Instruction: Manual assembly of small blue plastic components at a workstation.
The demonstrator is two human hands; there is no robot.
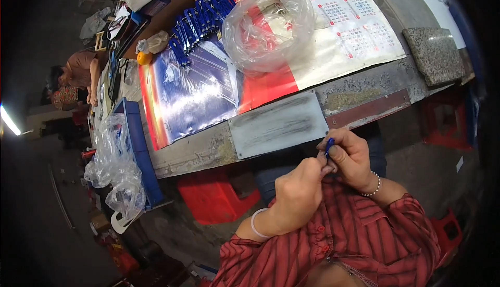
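My right hand [351,158] pinches a small blue piece [329,145] between thumb and fingers, just off the table's near edge. My left hand [300,184] is closed, its fingertips meeting the right hand's at the lower end of that piece. Most of the piece is covered by fingers, so its exact kind does not show. Farther back on the table lies a pile of similar slim blue pieces with shiny metal parts [202,20]. To the right of the pile, a clear plastic bag [250,53] stands open with small items inside, hard to make out.
A scuffed pale plate [278,125] lies at the table's near edge. Printed sheets [359,32] cover the tabletop, with a stone slab [434,55] at right. Left are a blue crate [141,157] with plastic bags, an orange fruit [144,58] and a seated person. A red stool [213,198] stands below.
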